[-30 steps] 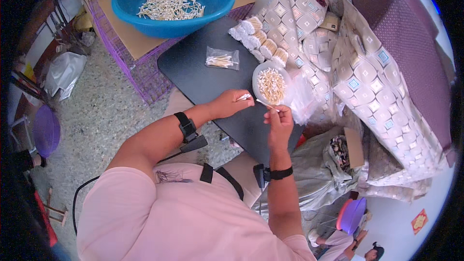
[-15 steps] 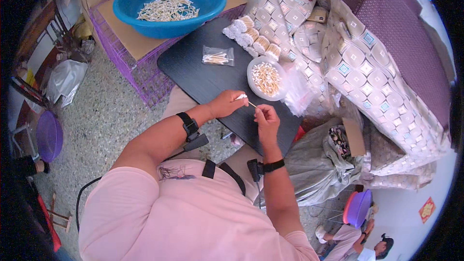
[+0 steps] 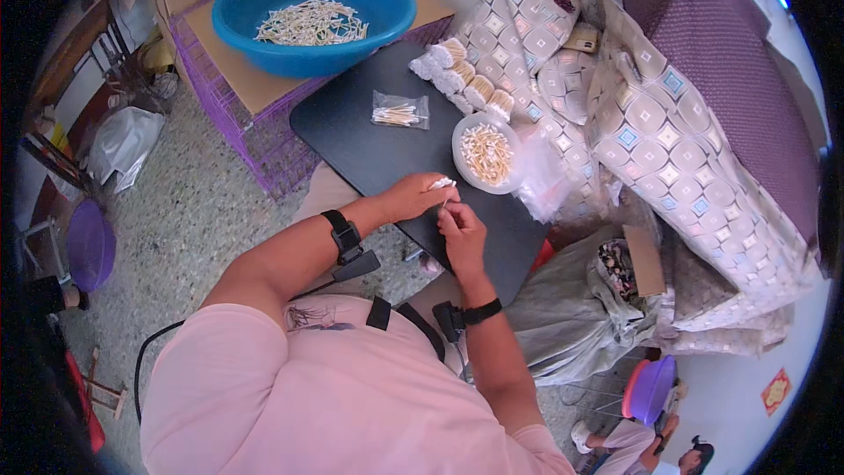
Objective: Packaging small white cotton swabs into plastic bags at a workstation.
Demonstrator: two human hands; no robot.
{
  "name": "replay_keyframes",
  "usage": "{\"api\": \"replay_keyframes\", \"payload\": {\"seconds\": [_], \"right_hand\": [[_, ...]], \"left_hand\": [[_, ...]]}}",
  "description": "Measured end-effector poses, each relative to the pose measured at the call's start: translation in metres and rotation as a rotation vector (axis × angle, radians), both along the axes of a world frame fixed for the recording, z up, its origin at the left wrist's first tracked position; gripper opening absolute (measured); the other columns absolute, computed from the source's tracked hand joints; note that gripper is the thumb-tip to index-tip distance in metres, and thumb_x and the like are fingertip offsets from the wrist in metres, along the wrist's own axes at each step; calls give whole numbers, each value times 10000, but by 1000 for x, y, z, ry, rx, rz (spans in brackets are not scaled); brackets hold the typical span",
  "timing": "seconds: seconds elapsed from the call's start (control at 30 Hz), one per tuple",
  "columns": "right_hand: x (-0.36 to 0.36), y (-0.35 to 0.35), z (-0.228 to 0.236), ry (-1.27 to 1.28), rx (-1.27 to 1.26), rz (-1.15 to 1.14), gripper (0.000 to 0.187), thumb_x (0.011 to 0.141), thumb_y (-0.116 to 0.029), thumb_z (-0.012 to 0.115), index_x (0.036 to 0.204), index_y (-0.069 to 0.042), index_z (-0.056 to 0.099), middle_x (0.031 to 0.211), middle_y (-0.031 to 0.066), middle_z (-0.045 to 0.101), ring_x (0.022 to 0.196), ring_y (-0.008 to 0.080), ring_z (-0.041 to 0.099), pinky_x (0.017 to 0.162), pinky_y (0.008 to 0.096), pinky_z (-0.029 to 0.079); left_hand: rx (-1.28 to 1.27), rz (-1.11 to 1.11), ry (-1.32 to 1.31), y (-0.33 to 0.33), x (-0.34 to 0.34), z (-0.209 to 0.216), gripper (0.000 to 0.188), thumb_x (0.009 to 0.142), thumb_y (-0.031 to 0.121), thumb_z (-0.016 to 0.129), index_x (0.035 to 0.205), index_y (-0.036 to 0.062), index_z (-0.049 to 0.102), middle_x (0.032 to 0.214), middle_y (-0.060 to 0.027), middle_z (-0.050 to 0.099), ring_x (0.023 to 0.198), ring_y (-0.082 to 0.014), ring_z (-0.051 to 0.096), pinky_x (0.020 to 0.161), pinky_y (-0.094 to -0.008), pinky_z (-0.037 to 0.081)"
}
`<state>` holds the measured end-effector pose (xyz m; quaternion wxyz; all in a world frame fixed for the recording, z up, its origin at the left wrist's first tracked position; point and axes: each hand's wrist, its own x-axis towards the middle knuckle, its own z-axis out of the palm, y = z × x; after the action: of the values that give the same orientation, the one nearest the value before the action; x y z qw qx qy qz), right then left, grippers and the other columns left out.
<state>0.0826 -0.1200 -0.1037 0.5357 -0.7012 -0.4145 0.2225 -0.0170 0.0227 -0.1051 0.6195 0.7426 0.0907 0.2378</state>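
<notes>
My left hand [image 3: 411, 197] is closed round a small bunch of cotton swabs [image 3: 442, 183], white tips showing above the fingers. Close against it, my right hand [image 3: 463, 236] pinches the stick of a cotton swab, mostly hidden by the fingers. Both are over the near edge of a black table [image 3: 343, 114]. Just beyond them stands a round white tub [image 3: 459, 160] full of loose swabs. A clear bag [image 3: 421, 112] with several swabs inside lies farther left. Bundled swabs [image 3: 479, 92] are piled at the table's back right.
Back left, a blue basin [image 3: 237, 44] of swabs stands on cardboard over a purple wire cage [image 3: 207, 97]. Clear plastic bags [image 3: 541, 176] lie right of the tub. Patterned cloth [image 3: 651, 123] and a grey sack [image 3: 554, 317] border the right. Another person [image 3: 629, 440] sits far right.
My right hand has moved left and slightly down, bringing the pinched swab up against the left hand's bunch. The left hand has barely moved.
</notes>
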Motion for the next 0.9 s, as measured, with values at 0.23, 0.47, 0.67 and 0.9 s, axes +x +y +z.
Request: {"api": "replay_keyframes", "payload": {"seconds": [0.23,0.47,0.67,0.9], "right_hand": [[7,-3,15,8,-32,-35,140,942,-109,580,1021,-10,641,869,7,635,747,70,581,663,222,482],[5,12,85,-347,101,162,472,907,-154,601,1338,-6,480,1341,161,526,1237,264,506,1019,365,395],[-1,17,91,-621,22,501,690,846,-219,673,1427,-16,361,1445,196,415,1355,354,378,1110,420,300],[0,9,84,-643,-1,388,523,837,-138,674,1319,-49,494,1325,157,531,1220,322,505,1007,411,405]], "left_hand": [[-517,-100,-73,-4,1,13,318,1009,343,464,889,75,585,728,-3,545,638,-99,490,581,-251,414],[-965,-385,-54,-8,-3,13,197,976,279,558,896,99,557,735,15,546,624,-101,493,558,-258,405],[-781,-290,-68,-16,2,1,60,878,161,642,904,130,598,690,63,501,522,-34,409,442,-197,266],[-603,-263,178,-2,-5,5,289,838,172,695,1093,81,594,766,28,561,641,-83,504,536,-268,397]]}}
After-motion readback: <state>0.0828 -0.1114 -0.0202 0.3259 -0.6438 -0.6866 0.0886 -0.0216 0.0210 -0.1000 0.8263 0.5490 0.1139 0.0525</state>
